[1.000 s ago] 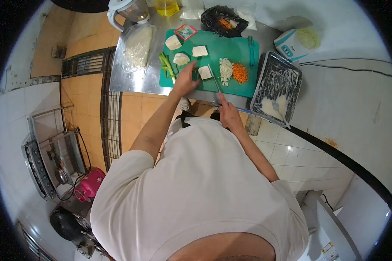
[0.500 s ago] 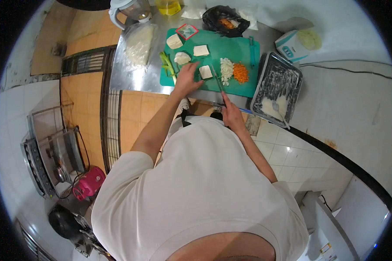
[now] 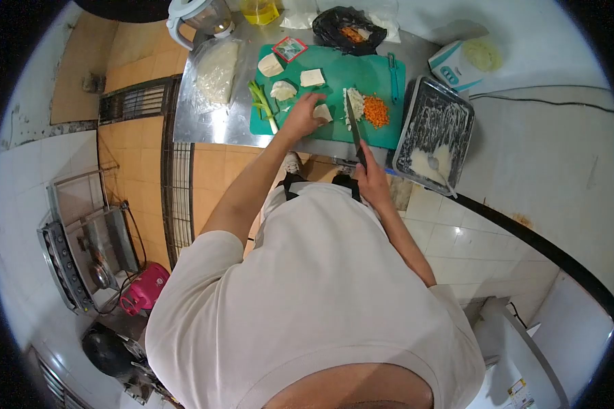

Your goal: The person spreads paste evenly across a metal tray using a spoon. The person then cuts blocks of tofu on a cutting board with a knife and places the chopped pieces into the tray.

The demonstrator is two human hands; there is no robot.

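My left hand (image 3: pixel 301 119) is at the front of the green cutting board (image 3: pixel 290 126), its fingers and thumb around a white block (image 3: pixel 324 113) that looks like tofu and is partly hidden by the hand. My right hand (image 3: pixel 372 178) grips the dark handle of a knife (image 3: pixel 355 129). Its blade lies over a pile of finely chopped white pieces (image 3: pixel 351 102). Beside that pile is diced carrot (image 3: pixel 376 112). More pale pieces, including a square block (image 3: pixel 312 78), rest farther back. Green onion (image 3: pixel 265 105) lies at the board's left.
A red-edged packet (image 3: pixel 290 49) and a green peeler (image 3: pixel 393 78) lie on the board. Right of it stands a metal tray (image 3: pixel 416 136) with white residue and a spoon. A plastic bag (image 3: pixel 215 71), a blender jug (image 3: pixel 201 15), yellow liquid (image 3: pixel 259 11) and a black bag (image 3: pixel 348 31) surround it.
My left hand has moved right onto the nearest white block, which now sits turned. The knife has shifted right, from beside the block to over the chopped white pile.
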